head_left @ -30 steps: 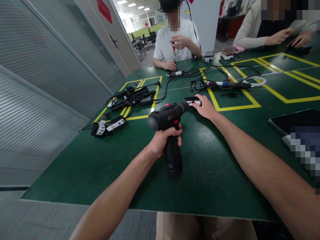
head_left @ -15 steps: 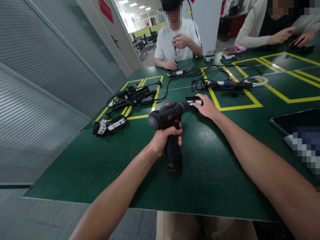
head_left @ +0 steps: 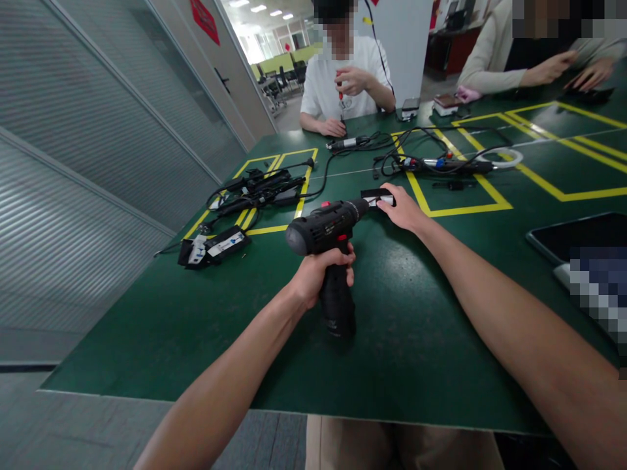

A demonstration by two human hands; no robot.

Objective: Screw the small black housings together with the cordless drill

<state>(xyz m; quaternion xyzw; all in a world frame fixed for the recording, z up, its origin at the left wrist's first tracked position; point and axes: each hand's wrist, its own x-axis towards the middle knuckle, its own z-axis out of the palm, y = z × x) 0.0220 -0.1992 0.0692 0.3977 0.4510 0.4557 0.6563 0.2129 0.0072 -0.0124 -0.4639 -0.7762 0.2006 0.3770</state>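
My left hand is wrapped round the grip of a black cordless drill, which has red buttons. The drill's nose points away and to the right, towards a small black box with a white label. My right hand grips that box by its right end, low over the table. The drill's chuck hides part of the box's near side, so I cannot tell whether the tip touches it.
Tangled black cables and adapters lie at the left, near labelled black pieces. More cables and a pen-like tool lie beyond my right hand. A dark phone rests at right. Two people sit across the green table.
Both hands keep their hold on the drill and the small black box. The whole view has shifted very slightly; nothing else visibly differs.
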